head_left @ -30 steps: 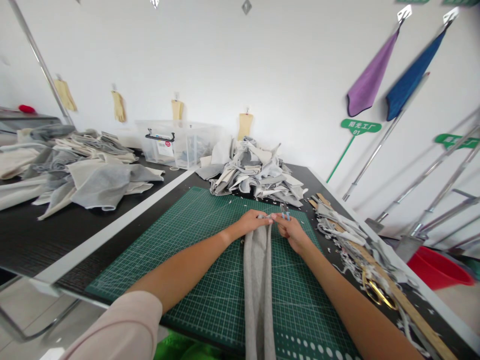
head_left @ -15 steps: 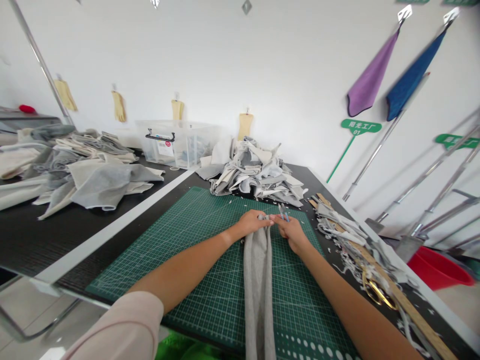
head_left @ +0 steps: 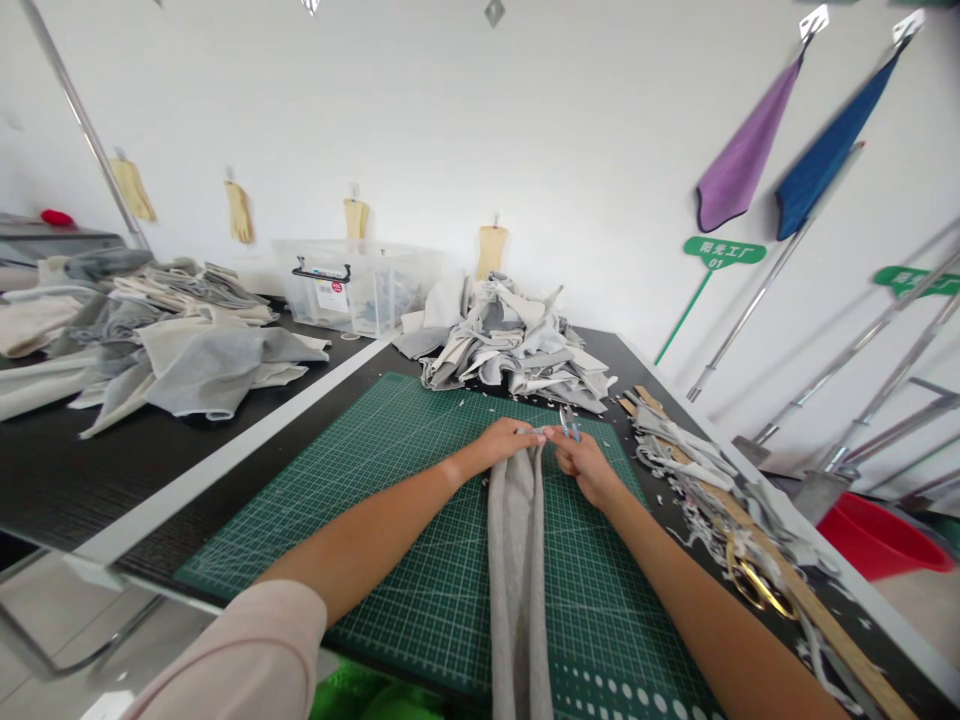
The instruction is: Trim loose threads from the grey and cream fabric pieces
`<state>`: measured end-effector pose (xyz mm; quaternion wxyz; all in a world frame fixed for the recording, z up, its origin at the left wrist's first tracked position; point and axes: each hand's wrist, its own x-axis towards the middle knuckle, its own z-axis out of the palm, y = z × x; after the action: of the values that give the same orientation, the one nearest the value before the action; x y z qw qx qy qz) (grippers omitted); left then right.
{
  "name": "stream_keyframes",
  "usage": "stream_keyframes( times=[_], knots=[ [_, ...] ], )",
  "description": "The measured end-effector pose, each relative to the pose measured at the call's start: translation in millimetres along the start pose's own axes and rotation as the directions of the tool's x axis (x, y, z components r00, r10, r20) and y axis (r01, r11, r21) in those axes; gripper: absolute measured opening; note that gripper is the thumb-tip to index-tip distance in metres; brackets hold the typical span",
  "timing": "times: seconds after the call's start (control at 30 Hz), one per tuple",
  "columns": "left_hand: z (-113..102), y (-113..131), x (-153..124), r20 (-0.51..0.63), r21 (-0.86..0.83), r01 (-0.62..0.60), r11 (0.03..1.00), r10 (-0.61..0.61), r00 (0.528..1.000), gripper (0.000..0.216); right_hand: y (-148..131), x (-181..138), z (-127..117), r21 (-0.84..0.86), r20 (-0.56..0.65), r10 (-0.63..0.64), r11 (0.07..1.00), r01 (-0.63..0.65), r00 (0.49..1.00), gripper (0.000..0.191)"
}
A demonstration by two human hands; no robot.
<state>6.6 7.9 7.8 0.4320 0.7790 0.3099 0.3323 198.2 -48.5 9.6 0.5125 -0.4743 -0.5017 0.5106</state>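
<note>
1. Left grip (head_left: 499, 445) – pinched together on the top end of a grey fabric strip (head_left: 516, 590), which runs lengthwise down the middle of the green cutting mat (head_left: 300, 530) toward the person.
2. Right grip (head_left: 586, 465) – closed on small blue-handled snips (head_left: 570, 422), just beside the left hand's fingertips, at the strip's end.
3. Tip: keep the strip taut and flat on the mat, take short bites, keep fingertips clear of the blades.
4. Right of the mat, on the black counter (head_left: 90, 480): wooden ruler (head_left: 795, 580), gold-handled scissors (head_left: 754, 590), white and grey scraps (head_left: 675, 440).
5. Farther: heap of grey and cream offcuts (head_left: 510, 345) past the mat's top edge, clear plastic bin (head_left: 352, 290) behind it, bigger fabric pile (head_left: 180, 340) on the left.
</note>
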Motion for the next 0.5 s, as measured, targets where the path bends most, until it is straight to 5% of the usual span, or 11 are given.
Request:
stream_keyframes(
  times=[0.3, 0.5],
  knots=[
    [3.9, -0.7, -0.1, -0.05, -0.094, 0.01, 0.996, -0.015, 0.999, 0.053, -0.7, -0.7, 9.2, 0.043, -0.152, -0.055, 0.997, 0.062, 0.987, 0.035],
    [4.2, -3.0, 1.2, -0.072, -0.237, 0.011, 0.971, -0.029, 0.997, 0.043, 1.4, -2.3, 10.4, -0.103, -0.228, -0.157, 0.985, 0.136, 0.961, 0.034]
  ],
)
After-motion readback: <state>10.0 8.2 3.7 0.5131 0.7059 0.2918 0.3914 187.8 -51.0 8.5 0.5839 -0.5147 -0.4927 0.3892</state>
